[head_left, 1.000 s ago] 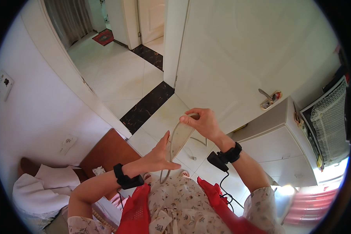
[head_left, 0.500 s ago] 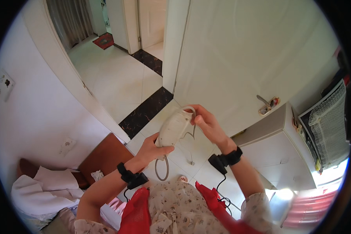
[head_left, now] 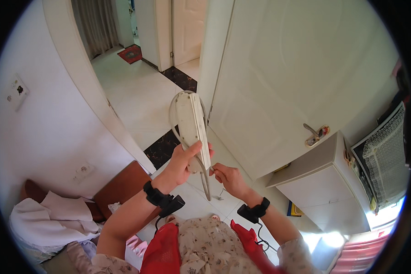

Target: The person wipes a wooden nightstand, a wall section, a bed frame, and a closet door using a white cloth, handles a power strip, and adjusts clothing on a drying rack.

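A long off-white power strip (head_left: pixel 187 121) is held up in front of me, nearly upright, with small screws along its casing. Its grey cord (head_left: pixel 206 186) loops around the strip over the top and hangs in a bend below it. My left hand (head_left: pixel 180 164) grips the strip's lower part, thumb across the front edge. Just right of the lower end, the fingers of my right hand (head_left: pixel 233 180) are pinched on the cord. A small grey end piece (head_left: pixel 220 197) shows below the right hand, too small to make out.
A white door (head_left: pixel 278 91) with a metal handle (head_left: pixel 313 132) stands ahead on the right. Beside it is a white cabinet (head_left: pixel 322 192). A dark threshold (head_left: pixel 159 150) crosses the doorway. A brown board (head_left: pixel 123 185) and white cloth (head_left: pixel 50 223) lie at the left wall.
The strip has been turned more upright, narrow side showing, and raised slightly. My right hand has gone from its top end down to the lower end. The view has shifted a little.
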Tool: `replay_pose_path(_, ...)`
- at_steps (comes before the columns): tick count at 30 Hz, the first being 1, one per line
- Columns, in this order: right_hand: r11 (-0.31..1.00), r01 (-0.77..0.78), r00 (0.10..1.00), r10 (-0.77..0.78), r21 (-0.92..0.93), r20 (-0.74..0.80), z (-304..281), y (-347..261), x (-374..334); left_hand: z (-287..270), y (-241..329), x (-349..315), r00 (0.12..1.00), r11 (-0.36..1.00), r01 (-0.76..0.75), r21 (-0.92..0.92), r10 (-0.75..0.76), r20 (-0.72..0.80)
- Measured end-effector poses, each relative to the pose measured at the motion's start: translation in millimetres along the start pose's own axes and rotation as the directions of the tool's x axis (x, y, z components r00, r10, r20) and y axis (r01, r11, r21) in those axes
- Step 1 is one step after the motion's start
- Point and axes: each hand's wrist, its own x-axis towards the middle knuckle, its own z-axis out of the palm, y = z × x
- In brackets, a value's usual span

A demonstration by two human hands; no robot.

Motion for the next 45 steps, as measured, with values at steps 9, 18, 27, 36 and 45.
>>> replay_pose_path(9,0.993,-0.008,1.000,0.010,0.117,-0.018,20,79,-37,-40,53,68,0.901,0.975,-0.218,-0.049,0.182,-0.394)
replay_pose_path(18,0.760,0.394,0.893,-0.450,-0.517,0.018,-45,-2,-2,-85,61,56,0.664,0.373,-0.154,0.915,0.725,-0.184)
replay_pose_path(27,0.932,0.272,0.898,-0.336,-0.241,-0.285,-111,-70,86,-31,-9,16,0.985,0.606,0.026,0.795,0.120,-0.124)
replay_pose_path(36,0.999,0.000,0.985,-0.008,-0.046,-0.173,-105,-21,69,-41,-49,-7,0.997,0.804,-0.016,0.594,-0.030,0.067)
replay_pose_path(45,0.999,-0.039,0.982,0.043,0.024,-0.185,-102,-14,64,-29,-46,-10,0.943,0.878,0.325,0.350,-0.275,-0.186)
